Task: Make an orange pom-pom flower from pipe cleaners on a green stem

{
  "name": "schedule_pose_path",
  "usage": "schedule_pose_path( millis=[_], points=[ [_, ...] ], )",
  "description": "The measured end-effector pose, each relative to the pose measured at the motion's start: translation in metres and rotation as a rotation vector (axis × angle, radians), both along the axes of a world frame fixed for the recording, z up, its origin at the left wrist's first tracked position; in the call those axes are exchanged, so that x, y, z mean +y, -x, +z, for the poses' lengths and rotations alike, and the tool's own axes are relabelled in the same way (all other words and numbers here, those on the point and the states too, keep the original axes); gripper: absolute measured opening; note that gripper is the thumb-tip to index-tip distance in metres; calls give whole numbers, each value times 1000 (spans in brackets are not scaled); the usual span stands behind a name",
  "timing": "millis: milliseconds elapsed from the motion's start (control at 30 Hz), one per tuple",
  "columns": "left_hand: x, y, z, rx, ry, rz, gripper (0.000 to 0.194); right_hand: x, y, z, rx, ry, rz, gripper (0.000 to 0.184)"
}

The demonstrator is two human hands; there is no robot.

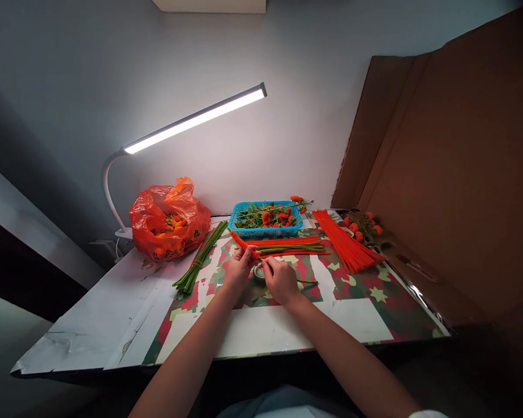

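Observation:
My left hand (241, 266) is closed around an orange fuzzy chenille stem piece (239, 238), which points up and to the left and has a thin green tip. Close beside it, my right hand (280, 280) pinches at the piece's lower end; what lies between its fingertips is mostly hidden. A green stem (307, 282) sticks out to the right from behind my right hand; I cannot tell whether it is held. Between the hands, partly covered, a small white roll (258, 271) lies on the table. Just beyond are red and green chenille stems (287, 246) laid in rows.
A blue basket (265, 233) holds orange flowers with green stems. To the left stand a red plastic bag (169, 223) of orange pieces and a green stem bundle (199, 260). Red stems (346, 244) and orange flowers (361, 228) lie right, near cardboard (444, 174). A lamp (196, 119) shines overhead.

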State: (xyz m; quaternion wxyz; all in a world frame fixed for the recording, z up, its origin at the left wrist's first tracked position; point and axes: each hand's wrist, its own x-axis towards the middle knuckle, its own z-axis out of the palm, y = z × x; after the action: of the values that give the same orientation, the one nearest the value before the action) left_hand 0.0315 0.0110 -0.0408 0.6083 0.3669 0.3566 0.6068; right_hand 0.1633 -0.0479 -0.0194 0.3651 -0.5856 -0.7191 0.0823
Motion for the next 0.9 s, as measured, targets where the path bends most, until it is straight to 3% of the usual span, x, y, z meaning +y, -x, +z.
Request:
schedule_pose_path(
  millis=[167,433,533,700,900],
  points=[
    [-5,-6,6,-30,-19,-10,34,0,0,1,46,-1,15,23],
    [8,15,11,-125,19,203,27,1,-11,8,258,27,-2,14],
    [11,24,12,-157,31,295,34,9,-28,14,417,22,-57,12],
    [9,27,15,-193,-3,379,28,28,-54,14,808,-18,-175,32],
    [2,12,18,-158,-72,308,32,39,-45,1,1203,78,-18,39]
  ],
)
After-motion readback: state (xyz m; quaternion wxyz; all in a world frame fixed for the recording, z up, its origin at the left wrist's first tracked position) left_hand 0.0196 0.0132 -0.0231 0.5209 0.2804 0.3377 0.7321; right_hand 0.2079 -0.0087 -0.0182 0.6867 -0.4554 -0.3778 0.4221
